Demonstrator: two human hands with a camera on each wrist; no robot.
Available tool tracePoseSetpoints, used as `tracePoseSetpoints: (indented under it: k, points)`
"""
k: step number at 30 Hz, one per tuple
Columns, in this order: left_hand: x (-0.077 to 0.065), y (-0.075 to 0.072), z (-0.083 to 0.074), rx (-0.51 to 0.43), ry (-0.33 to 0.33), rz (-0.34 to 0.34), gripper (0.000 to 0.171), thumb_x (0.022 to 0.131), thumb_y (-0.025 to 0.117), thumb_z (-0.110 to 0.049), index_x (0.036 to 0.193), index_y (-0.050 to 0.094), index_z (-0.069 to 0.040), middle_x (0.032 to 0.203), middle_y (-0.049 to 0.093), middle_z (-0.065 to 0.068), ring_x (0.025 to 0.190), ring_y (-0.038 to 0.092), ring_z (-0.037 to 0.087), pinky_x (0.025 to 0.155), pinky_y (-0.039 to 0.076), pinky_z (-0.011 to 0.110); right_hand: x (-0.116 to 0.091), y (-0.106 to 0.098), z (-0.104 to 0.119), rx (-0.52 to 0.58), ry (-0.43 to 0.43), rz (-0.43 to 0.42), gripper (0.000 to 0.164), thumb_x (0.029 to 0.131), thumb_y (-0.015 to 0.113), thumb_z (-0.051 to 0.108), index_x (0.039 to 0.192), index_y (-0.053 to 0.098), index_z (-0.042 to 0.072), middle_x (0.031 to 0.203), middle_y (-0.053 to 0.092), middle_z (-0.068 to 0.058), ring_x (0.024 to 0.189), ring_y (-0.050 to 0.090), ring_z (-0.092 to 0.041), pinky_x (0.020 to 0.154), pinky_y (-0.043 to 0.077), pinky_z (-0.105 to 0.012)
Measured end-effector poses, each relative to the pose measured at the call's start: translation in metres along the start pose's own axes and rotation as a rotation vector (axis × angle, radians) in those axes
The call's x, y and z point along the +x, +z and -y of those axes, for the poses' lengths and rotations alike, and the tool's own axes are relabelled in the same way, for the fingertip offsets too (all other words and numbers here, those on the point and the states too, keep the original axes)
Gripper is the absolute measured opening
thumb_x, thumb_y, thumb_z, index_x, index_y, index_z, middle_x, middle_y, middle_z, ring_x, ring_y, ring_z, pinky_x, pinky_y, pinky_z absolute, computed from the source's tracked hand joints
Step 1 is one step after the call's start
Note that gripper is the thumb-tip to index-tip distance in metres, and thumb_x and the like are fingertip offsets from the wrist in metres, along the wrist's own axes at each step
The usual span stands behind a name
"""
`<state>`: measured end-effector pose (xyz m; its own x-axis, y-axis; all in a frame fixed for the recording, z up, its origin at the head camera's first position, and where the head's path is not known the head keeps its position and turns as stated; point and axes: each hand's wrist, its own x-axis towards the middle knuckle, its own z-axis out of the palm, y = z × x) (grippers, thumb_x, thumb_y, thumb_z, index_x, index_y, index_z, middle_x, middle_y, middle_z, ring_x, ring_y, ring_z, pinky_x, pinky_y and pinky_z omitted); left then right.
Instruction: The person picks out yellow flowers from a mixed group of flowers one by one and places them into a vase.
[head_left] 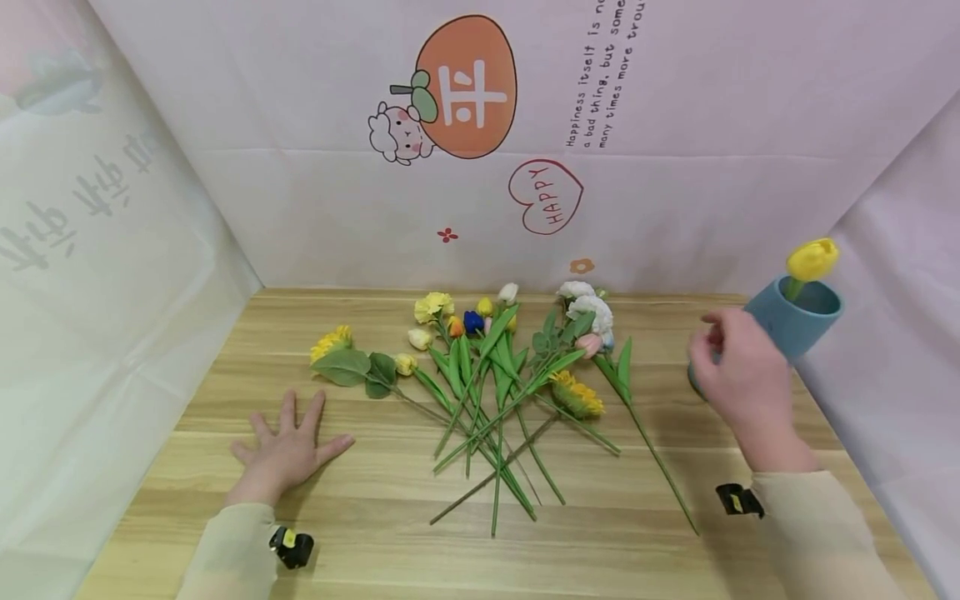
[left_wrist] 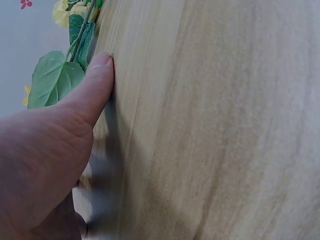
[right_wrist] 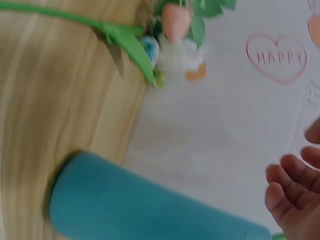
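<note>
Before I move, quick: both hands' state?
Left hand: open, fingers spread on the wooden tabletop.
Right hand: open, fingers loosely curled, empty, near the teal vase.

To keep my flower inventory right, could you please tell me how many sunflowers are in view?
2: one sunflower lies beyond the left hand; another sunflower lies farther right, on the near side of the white flowers. More might be hidden.

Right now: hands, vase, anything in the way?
Left hand spread on table. Right hand empty, beside blue vase. Yellow tulip in vase. Loose flowers between hands, clear of vase.
</note>
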<state>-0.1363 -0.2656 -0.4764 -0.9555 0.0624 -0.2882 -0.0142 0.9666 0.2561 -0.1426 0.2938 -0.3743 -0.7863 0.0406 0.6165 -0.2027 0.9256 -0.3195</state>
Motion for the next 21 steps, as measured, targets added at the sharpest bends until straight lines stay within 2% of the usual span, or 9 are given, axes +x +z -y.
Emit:
tracePoseSetpoints:
  k: [4, 8, 11, 16, 19, 21]
  points:
    - [-0.001, -0.001, -0.001, 0.003, -0.002, -0.003, 0.101, 0.084, 0.039, -0.08, 0.155, 0.005, -0.017, 0.154, -0.01, 0.032, 0.118, -0.017, 0.073, 0.076, -0.006, 0.09, -0.005, 0.012, 0.014, -0.012, -0.036, 0.221, 0.029, 0.093, 0.057, 0.014, 0.117, 0.056, -0.002, 0.09, 0.059, -0.018, 0.076, 0.057, -0.032, 0.057, 0.049, -0.052]
    - [0.0, 0.0, 0.0, 0.003, -0.002, -0.005, 0.101, 0.084, 0.039, -0.08, 0.155, 0.005, -0.017, 0.154, -0.01, 0.032, 0.117, -0.017, 0.073, 0.075, -0.006, 0.09, -0.013, 0.025, 0.029, -0.026, -0.092, 0.351, 0.03, 0.094, 0.058, 0.016, 0.119, 0.055, 0.0, 0.097, 0.061, -0.018, 0.079, 0.059, -0.031, 0.058, 0.051, -0.049]
    - [0.001, 0.001, 0.001, 0.004, -0.003, -0.003, 0.101, 0.084, 0.038, -0.08, 0.155, 0.004, -0.017, 0.153, -0.011, 0.032, 0.117, -0.018, 0.073, 0.075, -0.006, 0.09, -0.02, 0.035, 0.039, -0.019, -0.222, 0.333, 0.028, 0.09, 0.064, 0.012, 0.115, 0.058, 0.001, 0.092, 0.063, -0.015, 0.071, 0.059, -0.026, 0.052, 0.051, -0.044]
    - [0.0, 0.0, 0.0, 0.004, -0.002, -0.006, 0.101, 0.084, 0.038, -0.08, 0.155, 0.005, -0.017, 0.153, -0.01, 0.032, 0.118, -0.017, 0.073, 0.075, -0.006, 0.09, -0.029, 0.053, 0.053, 0.028, -0.484, 0.218, 0.028, 0.079, 0.074, 0.004, 0.104, 0.062, 0.002, 0.079, 0.061, -0.007, 0.06, 0.054, -0.017, 0.046, 0.046, -0.034]
    - [0.0, 0.0, 0.0, -0.001, 0.001, -0.014, 0.101, 0.084, 0.039, -0.08, 0.155, 0.006, -0.016, 0.153, -0.009, 0.032, 0.117, -0.016, 0.074, 0.076, -0.006, 0.09, -0.035, 0.062, 0.061, 0.043, -0.554, 0.204, 0.025, 0.076, 0.077, 0.003, 0.097, 0.063, 0.003, 0.078, 0.06, -0.005, 0.059, 0.054, -0.016, 0.045, 0.046, -0.032]
    - [-0.001, -0.001, -0.001, 0.0, 0.004, -0.017, 0.102, 0.084, 0.039, -0.08, 0.155, 0.006, -0.016, 0.153, -0.009, 0.033, 0.117, -0.015, 0.074, 0.076, -0.005, 0.09, -0.039, 0.068, 0.064, 0.037, -0.566, 0.223, 0.022, 0.076, 0.078, 0.004, 0.093, 0.064, 0.005, 0.078, 0.06, -0.005, 0.06, 0.055, -0.016, 0.046, 0.048, -0.033]
